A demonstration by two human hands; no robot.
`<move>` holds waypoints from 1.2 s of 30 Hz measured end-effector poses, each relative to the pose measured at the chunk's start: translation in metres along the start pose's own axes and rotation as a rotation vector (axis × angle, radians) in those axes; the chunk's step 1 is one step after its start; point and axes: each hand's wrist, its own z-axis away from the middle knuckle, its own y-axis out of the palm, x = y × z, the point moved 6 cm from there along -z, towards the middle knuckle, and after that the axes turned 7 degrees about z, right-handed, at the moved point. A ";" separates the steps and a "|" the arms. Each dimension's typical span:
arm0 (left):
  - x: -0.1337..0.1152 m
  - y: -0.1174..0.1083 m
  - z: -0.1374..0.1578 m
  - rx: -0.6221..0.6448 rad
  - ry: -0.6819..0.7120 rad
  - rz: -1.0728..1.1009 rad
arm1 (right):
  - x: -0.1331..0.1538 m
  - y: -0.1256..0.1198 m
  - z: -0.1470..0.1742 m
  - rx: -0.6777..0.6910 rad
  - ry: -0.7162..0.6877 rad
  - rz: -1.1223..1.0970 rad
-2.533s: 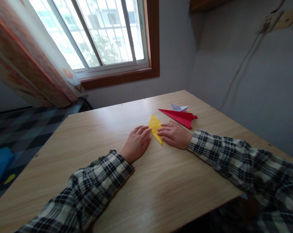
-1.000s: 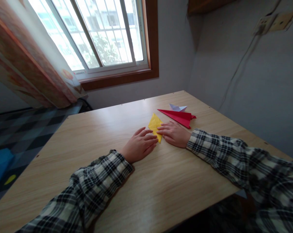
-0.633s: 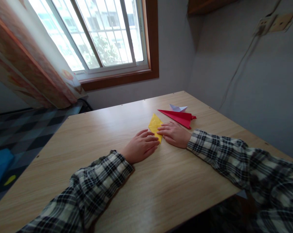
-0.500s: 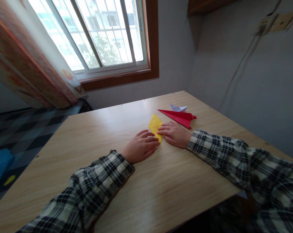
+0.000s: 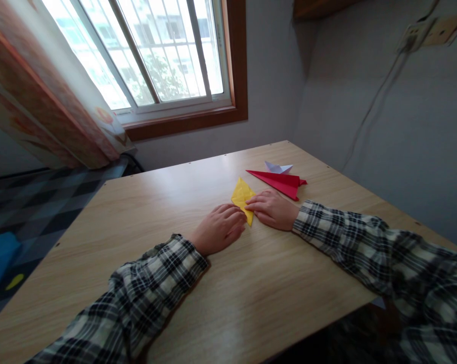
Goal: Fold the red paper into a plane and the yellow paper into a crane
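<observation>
A folded sheet of yellow paper (image 5: 242, 190), shaped like a narrow diamond with crease lines, lies on the wooden table (image 5: 228, 303). My left hand (image 5: 219, 229) is at its lower left edge, fingers curled together, tips closed at the paper. From the right side, my right hand (image 5: 272, 209) holds the paper with its fingertips over the edge; the thumb is hidden. Just beyond the right hand rests a red paper plane (image 5: 277, 182). Behind that sits a small white paper boat (image 5: 279, 168).
A window (image 5: 164, 55) with a brown frame is beyond the table, with a patterned curtain (image 5: 61, 91) at left. On the right wall are sockets (image 5: 429, 34) with a hanging cord. Below left, a blue object (image 5: 1, 258) shows on the checked floor.
My left fingers have curled in and drawn slightly back, showing more of the paper's lower tip. My right hand has hardly moved.
</observation>
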 end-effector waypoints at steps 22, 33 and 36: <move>0.015 0.005 0.003 -0.019 -0.147 -0.054 | -0.003 -0.015 0.000 -0.271 0.037 -0.044; 0.011 0.005 0.002 0.032 -0.080 -0.040 | -0.022 0.000 0.001 -0.091 0.293 0.062; 0.012 0.006 0.002 0.030 -0.078 -0.026 | -0.023 0.005 0.001 -0.014 0.300 0.073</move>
